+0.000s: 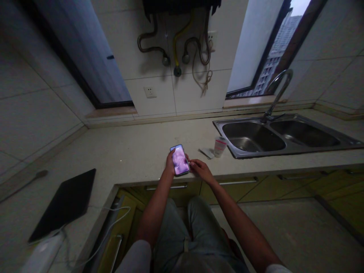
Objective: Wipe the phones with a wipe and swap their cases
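Already the rectangular, dark-edged phone (180, 160) is held at the centre of the frame, its pink-purple screen lit and facing up toward the camera. That much looks done: it is in hand and awake. Small pale dots show on the glass; I can make out no line joining them, so I judge that nothing has been entered there yet.

The bare left hand (170, 165) pinches the phone, thumb over its left edge and fingertips showing at its right. The bare right hand (200, 170) is just beside the phone's right edge, fingers curled close; whether they pinch anything or touch the phone, I cannot tell.

Right of centre on the pale, smooth tabletop (136, 151), a whitish cup with red markings (220, 147) stands upright next to the steel double-bowl sink (233, 154). A small, flat, light-grey packet (207, 153) lies just left of it; neither hand touches either. At lower left lies a flat black rectangular panel (66, 201), well apart from both hands.
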{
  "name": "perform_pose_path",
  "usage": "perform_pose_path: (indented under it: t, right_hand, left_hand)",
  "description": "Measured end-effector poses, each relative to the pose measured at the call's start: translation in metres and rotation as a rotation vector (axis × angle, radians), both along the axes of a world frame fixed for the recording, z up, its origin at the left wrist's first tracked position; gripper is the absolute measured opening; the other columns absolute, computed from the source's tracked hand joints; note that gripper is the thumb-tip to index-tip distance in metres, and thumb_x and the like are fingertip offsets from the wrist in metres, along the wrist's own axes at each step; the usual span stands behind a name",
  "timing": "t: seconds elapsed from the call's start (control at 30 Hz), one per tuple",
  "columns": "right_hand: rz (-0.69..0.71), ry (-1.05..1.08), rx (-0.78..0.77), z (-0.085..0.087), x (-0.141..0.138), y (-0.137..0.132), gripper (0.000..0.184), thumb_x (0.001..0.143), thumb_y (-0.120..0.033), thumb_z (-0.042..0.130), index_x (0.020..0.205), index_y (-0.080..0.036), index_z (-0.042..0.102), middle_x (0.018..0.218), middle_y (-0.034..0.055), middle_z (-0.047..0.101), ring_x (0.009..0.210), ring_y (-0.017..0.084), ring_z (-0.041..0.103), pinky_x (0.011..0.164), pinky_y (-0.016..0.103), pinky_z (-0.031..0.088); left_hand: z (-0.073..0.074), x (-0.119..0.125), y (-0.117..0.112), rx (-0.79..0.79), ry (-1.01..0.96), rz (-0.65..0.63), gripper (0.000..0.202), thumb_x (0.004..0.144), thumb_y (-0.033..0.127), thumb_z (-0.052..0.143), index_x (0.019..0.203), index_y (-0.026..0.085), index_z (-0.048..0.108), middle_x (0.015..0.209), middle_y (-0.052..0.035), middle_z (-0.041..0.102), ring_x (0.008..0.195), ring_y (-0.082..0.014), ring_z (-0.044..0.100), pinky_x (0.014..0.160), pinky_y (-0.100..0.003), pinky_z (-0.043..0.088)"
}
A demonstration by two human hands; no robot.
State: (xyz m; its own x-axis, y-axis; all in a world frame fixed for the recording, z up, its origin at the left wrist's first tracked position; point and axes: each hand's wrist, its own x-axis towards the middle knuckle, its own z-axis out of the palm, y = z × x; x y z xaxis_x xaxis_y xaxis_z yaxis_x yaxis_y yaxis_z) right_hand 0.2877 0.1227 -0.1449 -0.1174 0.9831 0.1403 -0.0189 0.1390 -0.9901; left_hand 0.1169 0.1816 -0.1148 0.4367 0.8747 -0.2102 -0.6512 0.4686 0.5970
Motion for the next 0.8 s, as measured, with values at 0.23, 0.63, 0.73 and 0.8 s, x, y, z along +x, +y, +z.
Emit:
perform_pose_path:
  t: [0.23, 0.63, 0.73, 0.8]
  right_hand:
    - [-0.008, -0.001, 0.003, -0.0013, -0.0009, 0.0003, 0.040, 0.084, -0.055, 0.060, 0.098, -0.019, 0.067, 0.083, 0.0031, 0.069, 0.071, 0.018, 0.064, 0.074, 0.034, 0.054]
    - [-0.060, -0.160, 0.035, -0.0018, -0.0017, 0.0022, 0.037, 0.080, -0.050, 0.062, 0.098, -0.019, 0.070, 0.087, 0.0044, 0.072, 0.080, 0.020, 0.064, 0.073, 0.031, 0.050]
    - [-0.051, -0.178, 0.033, 0.0025, -0.0021, 0.0018, 0.038, 0.080, -0.052, 0.062, 0.097, -0.018, 0.072, 0.083, 0.0043, 0.072, 0.078, 0.020, 0.064, 0.070, 0.030, 0.049]
    - [-0.018, -0.174, 0.025, 0.0055, -0.0025, 0.0023, 0.041, 0.080, -0.053, 0.062, 0.096, -0.018, 0.074, 0.081, 0.0040, 0.072, 0.074, 0.019, 0.063, 0.068, 0.030, 0.048]
  left_hand:
    - [-0.0024, 0.0001, 0.0038, -0.088, 0.002, 0.047, 0.053, 0.084, 0.051, 0.050, 0.103, 0.004, 0.066, 0.087, -0.0172, 0.073, 0.077, -0.0266, 0.071, 0.077, -0.041, 0.057]
    - [0.0007, 0.0055, 0.0053, -0.037, 0.080, 0.000, 0.061, 0.086, 0.056, 0.039, 0.104, 0.004, 0.065, 0.085, -0.0170, 0.073, 0.074, -0.0258, 0.071, 0.075, -0.040, 0.057]
    - [0.0026, 0.0050, 0.0050, 0.027, 0.324, 0.051, 0.055, 0.087, 0.054, 0.036, 0.095, 0.008, 0.064, 0.077, -0.0136, 0.070, 0.066, -0.0228, 0.068, 0.068, -0.037, 0.056]
    - [0.0022, 0.0042, 0.0038, 0.093, 0.619, 0.160, 0.050, 0.089, 0.053, 0.035, 0.090, 0.011, 0.061, 0.071, -0.0104, 0.067, 0.065, -0.0217, 0.067, 0.066, -0.035, 0.055]
